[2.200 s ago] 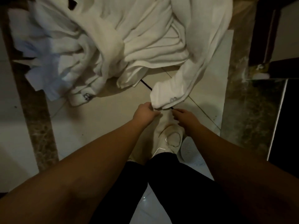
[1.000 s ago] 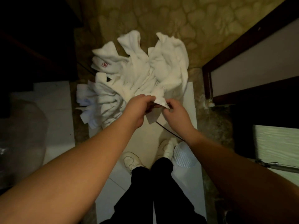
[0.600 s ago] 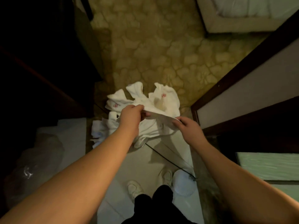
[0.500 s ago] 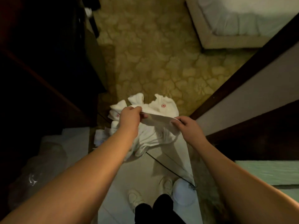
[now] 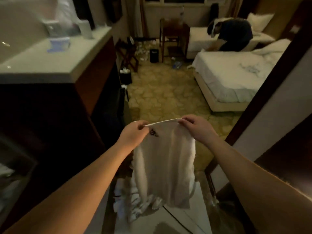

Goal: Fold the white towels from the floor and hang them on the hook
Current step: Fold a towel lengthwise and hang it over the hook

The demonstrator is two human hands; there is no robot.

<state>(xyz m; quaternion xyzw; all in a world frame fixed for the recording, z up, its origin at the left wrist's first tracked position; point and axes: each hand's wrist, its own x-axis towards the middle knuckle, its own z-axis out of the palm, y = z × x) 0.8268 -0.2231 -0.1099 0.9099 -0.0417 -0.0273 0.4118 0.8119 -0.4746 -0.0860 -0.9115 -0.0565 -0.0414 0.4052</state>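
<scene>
White terry towel [image 5: 166,164] hangs unfolded at six o'clock, its top edge pinched by the left hand [image 5: 133,135] and the right hand [image 5: 196,127]. No fold made yet; more towels [image 5: 135,205] lie heaped at seven o'clock, no hook visible.
</scene>
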